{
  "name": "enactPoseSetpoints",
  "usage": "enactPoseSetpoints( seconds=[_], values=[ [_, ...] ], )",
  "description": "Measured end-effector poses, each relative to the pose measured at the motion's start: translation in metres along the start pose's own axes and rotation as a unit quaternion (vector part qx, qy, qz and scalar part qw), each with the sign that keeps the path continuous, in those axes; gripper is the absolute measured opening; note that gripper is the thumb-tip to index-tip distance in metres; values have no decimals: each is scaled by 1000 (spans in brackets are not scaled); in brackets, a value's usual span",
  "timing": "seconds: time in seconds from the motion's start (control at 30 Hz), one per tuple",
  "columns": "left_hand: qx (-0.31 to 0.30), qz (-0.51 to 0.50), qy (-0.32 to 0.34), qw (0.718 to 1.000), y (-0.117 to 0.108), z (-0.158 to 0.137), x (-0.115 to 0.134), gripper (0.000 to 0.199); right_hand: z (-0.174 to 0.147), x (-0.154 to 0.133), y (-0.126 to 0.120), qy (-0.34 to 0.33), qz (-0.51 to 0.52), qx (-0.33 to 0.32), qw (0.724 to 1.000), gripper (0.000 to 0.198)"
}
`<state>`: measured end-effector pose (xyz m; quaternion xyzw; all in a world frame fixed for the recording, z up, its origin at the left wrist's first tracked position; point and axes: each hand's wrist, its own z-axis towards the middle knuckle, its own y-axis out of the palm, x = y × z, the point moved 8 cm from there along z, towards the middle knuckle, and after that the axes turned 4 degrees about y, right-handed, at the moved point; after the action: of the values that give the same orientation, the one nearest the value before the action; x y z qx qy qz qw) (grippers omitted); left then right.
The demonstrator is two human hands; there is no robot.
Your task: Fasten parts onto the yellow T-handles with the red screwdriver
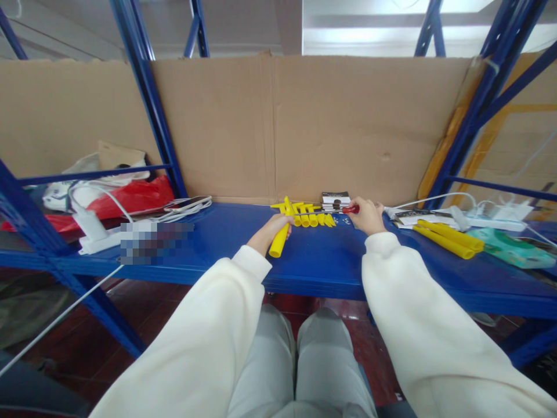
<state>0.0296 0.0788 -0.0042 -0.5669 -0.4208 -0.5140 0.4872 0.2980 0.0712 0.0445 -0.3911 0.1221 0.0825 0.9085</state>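
My left hand (266, 233) is closed around a yellow tube (278, 242), whose near end points down toward the table's front edge. In my right hand (368, 216) is a screwdriver with a red handle (351, 209). Its thin shaft runs left toward my left hand; whether the tip touches the yellow tube is too small to tell. Behind and between my hands, several short yellow pieces (312, 219) lie in a row on the blue shelf. A small stack of black-and-white boxes or cards (335, 200) stands behind them, close to my right hand.
The blue shelf (322, 261) ends in front at my knees. Two long yellow tubes (450, 239), a green packet (513, 247) and a power strip (496, 219) lie right. Left are a white power strip (102, 241), cables and a red bag (134, 197). A cardboard panel (217, 128) rises behind.
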Motion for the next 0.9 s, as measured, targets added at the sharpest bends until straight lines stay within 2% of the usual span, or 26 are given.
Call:
enactPoseSetpoints(
  seconds=[0.43, 0.7, 0.9],
  values=[
    [-10, -17, 5, 1000, 1, 3, -2, 16, 0, 4, 1, 13, 9, -7, 1000, 8],
    [-36, -68, -44, 996, 1, 11, -8, 15, -1, 7, 7, 31, 12, -29, 999, 6],
    [-22, -42, -20, 999, -1, 10, -5, 12, -3, 9, 11, 52, 3, -62, 997, 9]
  ],
)
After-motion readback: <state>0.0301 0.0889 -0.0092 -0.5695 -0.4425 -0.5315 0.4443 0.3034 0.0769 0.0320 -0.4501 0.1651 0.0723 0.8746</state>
